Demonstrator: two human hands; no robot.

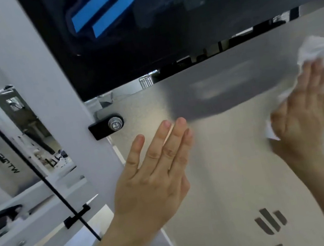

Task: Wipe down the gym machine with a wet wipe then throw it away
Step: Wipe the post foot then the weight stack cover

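Observation:
The gym machine fills the view, with a brushed silver panel [226, 155] under a black panel with blue lettering [139, 19]. My right hand [303, 112] lies flat on the silver panel at the right and presses a crumpled white wet wipe [323, 57] against it; the wipe sticks out above and beside my fingers. A darker patch on the silver panel lies to the left of the wipe. My left hand [155, 167] rests flat on the silver panel near its left edge, fingers straight and together, holding nothing.
A white upright of the machine frame [45, 99] runs down the left of the panel, with a black bracket and bolt [107, 126]. Further left are a black cable [35, 165], white crossbars and a mirror-like surface. A grey logo [271, 222] marks the lower panel.

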